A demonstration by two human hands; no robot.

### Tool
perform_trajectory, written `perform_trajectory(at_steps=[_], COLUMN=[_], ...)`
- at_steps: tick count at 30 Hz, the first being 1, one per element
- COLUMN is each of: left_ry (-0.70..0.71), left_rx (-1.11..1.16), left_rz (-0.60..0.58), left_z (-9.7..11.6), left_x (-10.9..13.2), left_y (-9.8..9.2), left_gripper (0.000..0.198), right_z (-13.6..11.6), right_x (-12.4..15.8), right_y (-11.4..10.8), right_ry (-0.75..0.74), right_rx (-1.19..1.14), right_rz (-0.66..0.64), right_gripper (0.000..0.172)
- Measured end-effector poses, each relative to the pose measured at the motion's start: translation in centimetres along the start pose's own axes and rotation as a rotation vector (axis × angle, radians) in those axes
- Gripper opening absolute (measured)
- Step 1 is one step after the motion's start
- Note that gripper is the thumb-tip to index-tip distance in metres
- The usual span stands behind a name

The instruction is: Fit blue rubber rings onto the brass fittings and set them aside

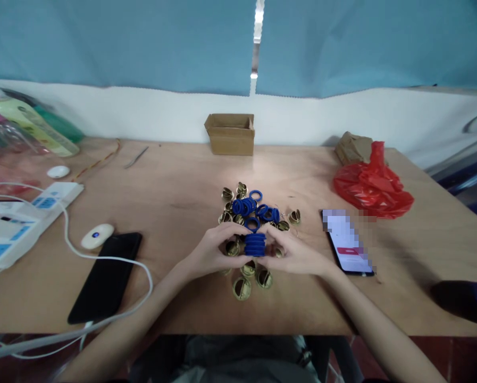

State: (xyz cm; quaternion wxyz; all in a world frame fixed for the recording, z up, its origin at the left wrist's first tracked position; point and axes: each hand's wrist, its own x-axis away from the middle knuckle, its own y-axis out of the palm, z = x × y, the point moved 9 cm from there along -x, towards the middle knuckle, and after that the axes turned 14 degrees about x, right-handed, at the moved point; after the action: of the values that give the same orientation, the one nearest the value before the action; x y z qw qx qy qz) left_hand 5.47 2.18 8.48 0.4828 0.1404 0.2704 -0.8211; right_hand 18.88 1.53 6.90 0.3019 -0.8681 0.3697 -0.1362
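Observation:
Between my two hands is a short stack of blue rings [254,245], lined up one on another. My left hand [218,247] grips it from the left, thumb below and fingers above. From the other side my right hand [288,250] pinches the same stack. Beyond my fingertips lies a heap of loose blue rings [246,206]. Several brass-coloured round metal pieces [242,288] are scattered around and beneath my hands, some partly covered by them. Another metal piece [294,216] lies right of the heap.
A small open cardboard box [232,139] stands at the back wall. To the right are a lit phone [348,242] and a red plastic bag [371,186]. On the left lie a black phone [106,279], a white cable and a power strip [26,229].

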Motion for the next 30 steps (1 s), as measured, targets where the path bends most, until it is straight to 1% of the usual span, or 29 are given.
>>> perform_trajectory(at_steps=[2, 4, 8, 10, 13, 19, 25, 30], left_ry=[0.001, 0.016, 0.097, 0.136, 0.170, 0.181, 0.217, 0.223], left_rx=[-0.044, -0.093, -0.202, -0.250, -0.291, -0.318, -0.379, -0.437], left_rz=[0.034, 0.063, 0.067, 0.065, 0.067, 0.021, -0.007, -0.043], left_z=[-0.3, -0.5, -0.6, -0.5, -0.3, -0.1, 0.3, 0.4], left_x=[0.1, 0.3, 0.6, 0.8, 0.8, 0.6, 0.6, 0.5], left_y=[-0.4, -0.6, -0.3, -0.1, 0.1, 0.3, 0.5, 1.3], left_gripper=[0.035, 0.035, 0.034, 0.034, 0.033, 0.027, 0.027, 0.026], right_z=[-0.3, -0.5, -1.2, -1.4, -1.5, -1.3, -0.9, -0.7], right_x=[0.0, 0.0, 0.3, 0.5, 0.4, 0.1, 0.0, -0.4], right_y=[-0.5, -0.9, -1.1, -0.9, -0.7, -0.2, 0.4, 1.2], right_ry=[-0.008, -0.017, -0.097, -0.127, -0.137, -0.136, -0.057, 0.007], right_rx=[0.104, 0.259, 0.617, 0.717, 0.764, 0.774, 0.803, 0.825], right_rz=[0.080, 0.162, 0.328, 0.390, 0.434, 0.441, 0.448, 0.448], right_gripper=[0.020, 0.020, 0.031, 0.031, 0.028, 0.023, 0.023, 0.009])
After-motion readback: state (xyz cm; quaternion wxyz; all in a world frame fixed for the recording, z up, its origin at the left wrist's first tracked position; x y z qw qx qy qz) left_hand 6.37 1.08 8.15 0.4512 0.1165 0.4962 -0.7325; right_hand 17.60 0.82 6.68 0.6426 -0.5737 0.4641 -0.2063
